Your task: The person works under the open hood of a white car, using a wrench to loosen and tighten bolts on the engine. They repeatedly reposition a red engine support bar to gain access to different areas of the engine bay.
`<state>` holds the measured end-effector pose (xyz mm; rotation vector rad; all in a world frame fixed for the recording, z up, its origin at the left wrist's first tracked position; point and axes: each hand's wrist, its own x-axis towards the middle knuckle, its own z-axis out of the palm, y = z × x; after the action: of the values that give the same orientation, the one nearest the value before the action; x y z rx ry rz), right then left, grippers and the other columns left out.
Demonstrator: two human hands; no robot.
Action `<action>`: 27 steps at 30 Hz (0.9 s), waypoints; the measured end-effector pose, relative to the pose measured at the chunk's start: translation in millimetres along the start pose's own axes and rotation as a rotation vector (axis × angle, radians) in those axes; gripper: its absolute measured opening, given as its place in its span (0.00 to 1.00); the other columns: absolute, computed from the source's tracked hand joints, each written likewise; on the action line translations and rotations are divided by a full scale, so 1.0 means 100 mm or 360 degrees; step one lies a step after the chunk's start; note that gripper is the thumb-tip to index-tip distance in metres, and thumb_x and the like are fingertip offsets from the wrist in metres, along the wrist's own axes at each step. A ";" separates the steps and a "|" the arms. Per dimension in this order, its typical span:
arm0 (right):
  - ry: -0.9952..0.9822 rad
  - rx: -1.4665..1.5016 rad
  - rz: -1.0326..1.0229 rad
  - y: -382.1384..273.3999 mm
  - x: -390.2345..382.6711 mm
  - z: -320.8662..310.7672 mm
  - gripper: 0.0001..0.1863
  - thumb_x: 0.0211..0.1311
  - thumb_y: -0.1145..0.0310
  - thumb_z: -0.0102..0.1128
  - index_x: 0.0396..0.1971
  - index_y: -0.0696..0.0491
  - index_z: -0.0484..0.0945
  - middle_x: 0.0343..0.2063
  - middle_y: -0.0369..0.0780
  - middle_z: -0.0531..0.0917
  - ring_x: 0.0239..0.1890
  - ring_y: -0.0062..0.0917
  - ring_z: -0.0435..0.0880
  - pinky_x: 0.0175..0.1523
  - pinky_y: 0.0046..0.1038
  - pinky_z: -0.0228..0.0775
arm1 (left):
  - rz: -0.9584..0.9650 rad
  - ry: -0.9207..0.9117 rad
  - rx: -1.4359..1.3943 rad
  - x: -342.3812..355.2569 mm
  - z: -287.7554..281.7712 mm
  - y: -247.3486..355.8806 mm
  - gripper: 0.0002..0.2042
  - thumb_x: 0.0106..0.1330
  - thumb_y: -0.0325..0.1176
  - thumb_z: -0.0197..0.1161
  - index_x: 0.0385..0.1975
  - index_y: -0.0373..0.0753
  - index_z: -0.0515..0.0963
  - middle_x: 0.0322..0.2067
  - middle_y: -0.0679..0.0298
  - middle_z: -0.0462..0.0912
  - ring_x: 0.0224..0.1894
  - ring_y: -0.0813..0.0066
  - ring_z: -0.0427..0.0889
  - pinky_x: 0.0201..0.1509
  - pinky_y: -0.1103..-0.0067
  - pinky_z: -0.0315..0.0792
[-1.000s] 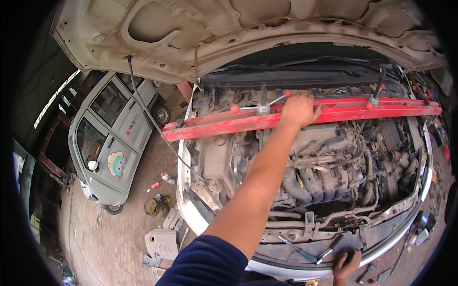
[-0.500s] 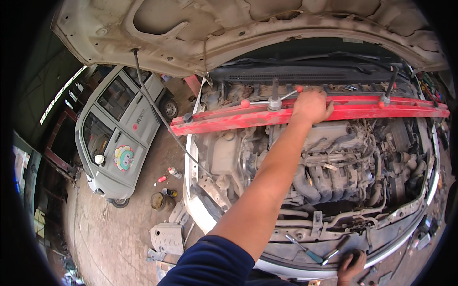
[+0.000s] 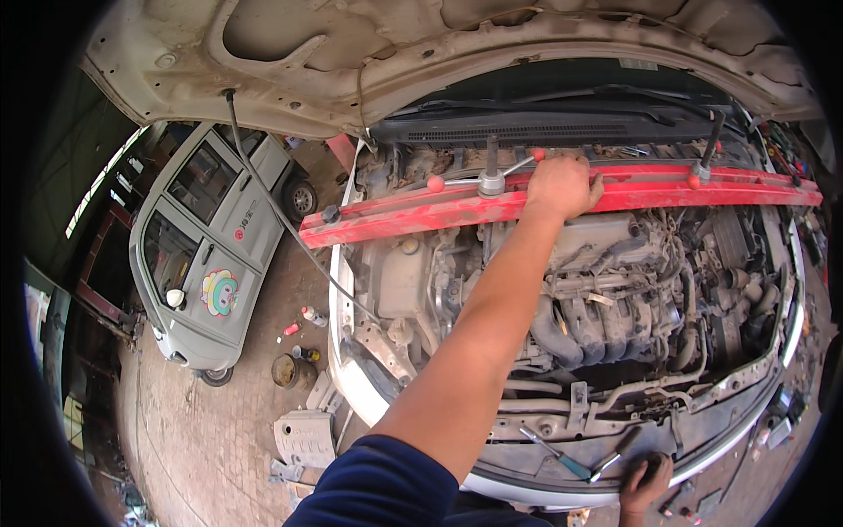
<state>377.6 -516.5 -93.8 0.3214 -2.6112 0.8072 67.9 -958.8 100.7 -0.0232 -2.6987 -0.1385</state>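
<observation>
My left hand grips a long red steel beam lying across the engine bay, with two upright threaded screws and red-knobbed handles. My right hand is curled at the car's front edge; what lies inside its fingers is hidden. Just left of it, a teal-handled tool and a dark-handled tool rest on the front panel. The dusty engine lies below the beam.
The raised hood arches overhead on a prop rod. At left stands a small grey vehicle. A bucket, bottles and removed covers lie on the floor; several loose items lie at right.
The view has shifted slightly, first right and up, then back left. Both hands keep their holds and the beam sits in the same place on the car.
</observation>
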 end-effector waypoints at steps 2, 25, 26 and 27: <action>0.0005 0.0010 0.0000 -0.01 0.00 0.01 0.13 0.65 0.65 0.52 0.37 0.62 0.75 0.34 0.52 0.76 0.38 0.52 0.75 0.47 0.45 0.68 | -0.0001 0.0003 0.0027 -0.01 -0.02 -0.01 0.24 0.69 0.52 0.54 0.38 0.33 0.84 0.39 0.50 0.85 0.43 0.54 0.86 0.47 0.62 0.80; -0.0095 0.0110 -0.0019 -0.01 -0.01 0.07 0.13 0.63 0.68 0.54 0.41 0.63 0.75 0.39 0.53 0.79 0.44 0.53 0.77 0.51 0.45 0.69 | 0.0056 0.0277 0.0388 -0.22 -0.09 -0.33 0.23 0.69 0.53 0.54 0.40 0.38 0.85 0.35 0.49 0.86 0.39 0.49 0.86 0.47 0.59 0.80; -0.0037 0.0067 0.0046 0.02 -0.03 0.01 0.13 0.64 0.68 0.54 0.41 0.63 0.75 0.39 0.52 0.79 0.44 0.52 0.77 0.51 0.44 0.69 | 0.0133 0.0153 0.0358 -0.04 -0.02 -0.15 0.25 0.69 0.55 0.53 0.42 0.36 0.84 0.38 0.47 0.86 0.43 0.49 0.86 0.49 0.59 0.79; 0.0013 0.0038 0.0099 0.04 -0.05 -0.05 0.13 0.65 0.68 0.54 0.41 0.63 0.75 0.39 0.52 0.79 0.44 0.51 0.77 0.51 0.44 0.69 | 0.0200 0.0027 0.0349 0.12 0.00 0.01 0.28 0.70 0.57 0.52 0.44 0.34 0.83 0.41 0.46 0.86 0.46 0.50 0.85 0.51 0.60 0.79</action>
<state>382.6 -510.1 -93.7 0.2438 -2.6172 0.8592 56.9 -958.3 105.8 -0.1245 -2.6709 0.1943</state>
